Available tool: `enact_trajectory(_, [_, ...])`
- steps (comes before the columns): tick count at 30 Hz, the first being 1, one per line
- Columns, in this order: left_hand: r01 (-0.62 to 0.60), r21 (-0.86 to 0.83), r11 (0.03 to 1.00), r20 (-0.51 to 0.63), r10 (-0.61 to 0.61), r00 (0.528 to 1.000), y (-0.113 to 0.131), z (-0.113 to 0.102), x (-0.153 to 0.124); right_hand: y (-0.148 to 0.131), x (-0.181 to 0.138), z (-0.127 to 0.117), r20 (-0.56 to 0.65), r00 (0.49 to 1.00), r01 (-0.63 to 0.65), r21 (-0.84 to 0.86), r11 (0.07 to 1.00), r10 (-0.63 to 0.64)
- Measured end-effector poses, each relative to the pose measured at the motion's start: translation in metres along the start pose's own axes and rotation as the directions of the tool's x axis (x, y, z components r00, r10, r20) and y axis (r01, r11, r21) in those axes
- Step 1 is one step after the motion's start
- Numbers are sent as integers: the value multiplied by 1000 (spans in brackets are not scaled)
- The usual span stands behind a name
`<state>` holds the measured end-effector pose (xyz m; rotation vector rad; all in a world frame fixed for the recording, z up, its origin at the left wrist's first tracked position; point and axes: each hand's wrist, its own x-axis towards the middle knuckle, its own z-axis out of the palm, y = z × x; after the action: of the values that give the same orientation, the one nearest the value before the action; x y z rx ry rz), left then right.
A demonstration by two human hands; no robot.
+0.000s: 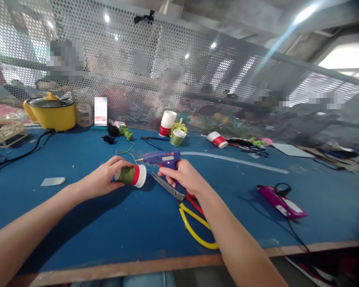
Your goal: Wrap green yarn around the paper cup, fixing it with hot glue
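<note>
My left hand (111,175) is closed around a small paper cup (141,176) that lies on its side, its white end facing right. Green yarn covers its left part beside a red band. My right hand (185,177) grips a blue glue gun (164,158) by its handle. The nozzle points left, just above the cup; I cannot tell whether it touches. A long clear glue stick (233,157) sticks out behind the gun. From the cup, a green strand runs up to a ball of green yarn (125,132). Below the gun lie scissors (176,193) with yellow and red handles.
A yellow electric pot (52,113), a glass jar (84,115) and a lit phone (101,111) stand along the perforated metal screen. Further right are stacked white cups (169,118), a green-wrapped cup (177,137) and a tipped cup (217,139). A purple power strip (283,202) lies at right.
</note>
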<state>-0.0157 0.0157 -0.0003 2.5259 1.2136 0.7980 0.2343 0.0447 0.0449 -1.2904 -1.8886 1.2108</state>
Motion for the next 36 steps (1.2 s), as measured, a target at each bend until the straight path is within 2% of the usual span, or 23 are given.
enact_trajectory(9, [-15, -3, 1000, -4, 15, 1000, 0, 0, 0, -5, -6, 6, -42, 999, -9, -157, 988, 2])
enact_trajectory(26, [-23, -33, 999, -11, 22, 1000, 1, -1, 0, -11, -12, 9, -60, 998, 16, -250, 968, -32])
enact_trajectory(36, [0, -34, 999, -10, 0, 1000, -1, -1, 0, -17, -15, 9, -83, 996, -49, -311, 949, 24])
